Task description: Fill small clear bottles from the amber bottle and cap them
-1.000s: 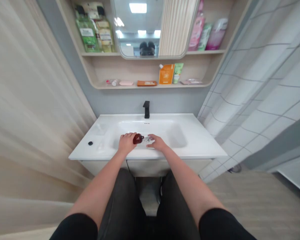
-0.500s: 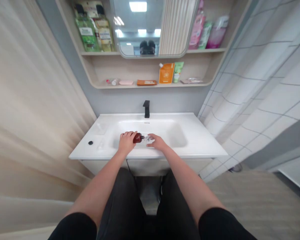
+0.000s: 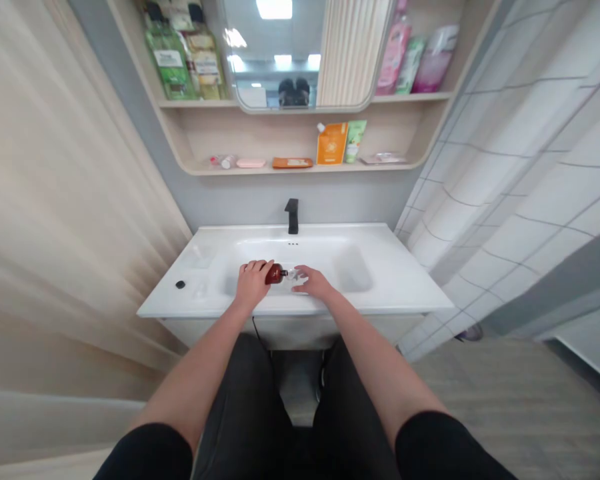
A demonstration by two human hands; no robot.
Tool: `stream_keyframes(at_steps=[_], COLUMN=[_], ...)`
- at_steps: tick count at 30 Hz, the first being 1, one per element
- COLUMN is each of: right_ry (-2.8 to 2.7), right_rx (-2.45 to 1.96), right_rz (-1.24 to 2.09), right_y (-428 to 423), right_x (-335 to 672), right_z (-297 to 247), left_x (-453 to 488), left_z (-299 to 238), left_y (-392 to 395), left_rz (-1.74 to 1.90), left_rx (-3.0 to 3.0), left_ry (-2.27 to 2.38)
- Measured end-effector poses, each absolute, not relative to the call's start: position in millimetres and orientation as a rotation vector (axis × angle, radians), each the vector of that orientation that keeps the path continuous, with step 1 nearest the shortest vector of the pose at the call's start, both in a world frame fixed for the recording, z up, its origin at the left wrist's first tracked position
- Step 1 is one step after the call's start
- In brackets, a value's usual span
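Observation:
My left hand (image 3: 253, 283) grips a dark brown glass bottle (image 3: 275, 273) lying on its side above the white basin (image 3: 290, 253), its neck pointing right. A small transparent piece (image 3: 293, 274) sits just past the bottle's neck. My right hand (image 3: 313, 283) reaches in from the right, with its fingertips at that piece. The hand's fingers partly hide the piece, and I cannot tell whether they grip it.
A black faucet (image 3: 293, 217) rises behind the basin. A small black disc (image 3: 181, 285) lies on the counter's left. Shelves above hold several bottles and pouches around a mirror (image 3: 275, 53). Tiled wall stands right, a beige panel left.
The whole scene sits slightly higher in the picture. My hands and the bottle keep nearly the same positions relative to the basin.

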State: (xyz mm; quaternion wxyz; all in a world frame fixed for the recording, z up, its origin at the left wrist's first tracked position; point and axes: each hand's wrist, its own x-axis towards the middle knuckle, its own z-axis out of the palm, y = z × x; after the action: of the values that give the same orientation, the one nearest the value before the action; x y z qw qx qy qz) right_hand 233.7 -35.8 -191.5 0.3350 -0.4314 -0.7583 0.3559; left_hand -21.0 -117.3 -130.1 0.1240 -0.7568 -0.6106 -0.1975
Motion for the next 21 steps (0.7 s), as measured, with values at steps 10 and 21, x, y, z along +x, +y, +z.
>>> stream_keyframes(at_steps=[10, 21], right_ry=[-1.980, -1.988], right_rx=[-1.128, -1.145], right_rz=[0.928, 0.914], right_y=[-37.8, -36.8], right_x=[234.2, 234.1], right_z=[-187.4, -188.5], left_x=[-19.4, -18.5], left_z=[-127.0, -124.1], left_y=[-119.0, -121.0], left_rz=[-0.571, -0.556], left_rx=[-2.208, -2.208], left_ry=[-1.811, -1.842])
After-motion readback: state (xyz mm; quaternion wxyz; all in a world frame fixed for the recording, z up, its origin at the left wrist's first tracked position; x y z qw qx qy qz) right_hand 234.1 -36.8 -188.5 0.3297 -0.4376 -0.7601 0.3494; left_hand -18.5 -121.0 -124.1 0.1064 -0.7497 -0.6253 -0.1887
